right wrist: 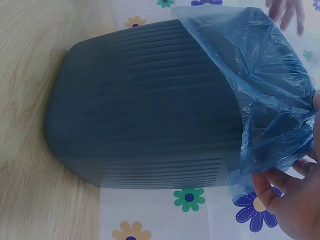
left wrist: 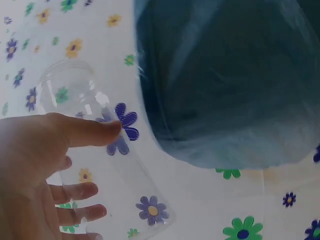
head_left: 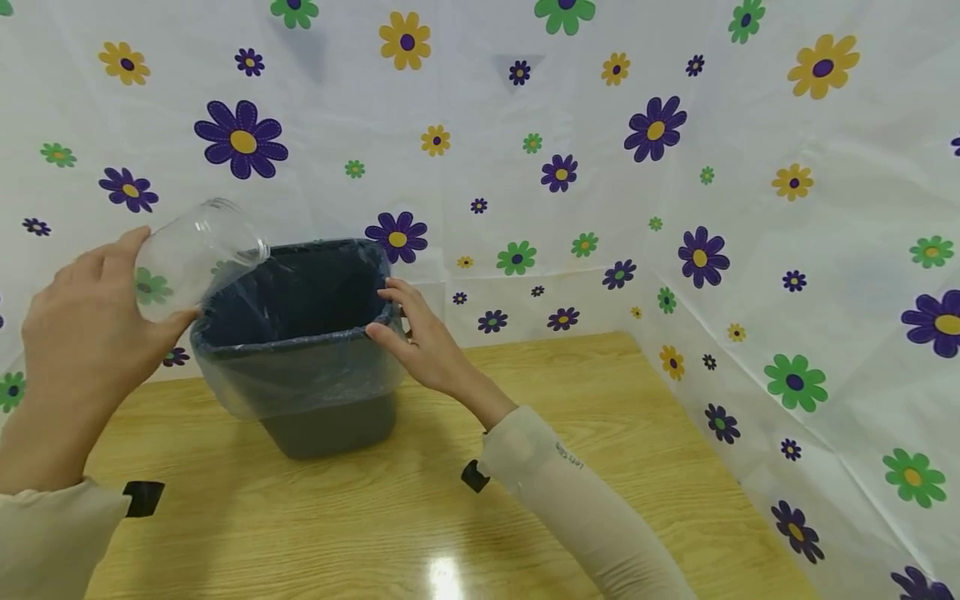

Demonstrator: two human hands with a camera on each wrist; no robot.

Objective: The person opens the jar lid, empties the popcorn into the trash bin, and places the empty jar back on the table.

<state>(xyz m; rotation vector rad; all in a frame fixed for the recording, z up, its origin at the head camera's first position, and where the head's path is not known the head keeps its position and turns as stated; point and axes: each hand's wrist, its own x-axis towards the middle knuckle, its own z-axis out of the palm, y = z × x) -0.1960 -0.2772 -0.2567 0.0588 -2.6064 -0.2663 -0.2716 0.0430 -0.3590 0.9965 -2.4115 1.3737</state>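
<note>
A dark grey trash bin [head_left: 333,425] stands upright on the table, and a thin see-through bin bag [head_left: 300,379] lines it and folds down over its rim. My left hand [head_left: 93,321] holds a clear, see-through bottle [head_left: 198,250] tilted at the bin's left rim. Thumb and fingers wrap the bottle [left wrist: 117,187] in the left wrist view, and no contents show in it. At the bin's right rim, my right hand [head_left: 427,342] grips the edge and the bag, thumb outside. The right wrist view shows that hand's fingers [right wrist: 280,185] at the crumpled bag [right wrist: 270,95].
Light wood-grain table [head_left: 585,433] extends in front of and to the right of the bin. A white flower-print sheet [head_left: 495,125] hangs close behind it and along the right side. Small dark tabs [head_left: 144,498] show beside both sleeves.
</note>
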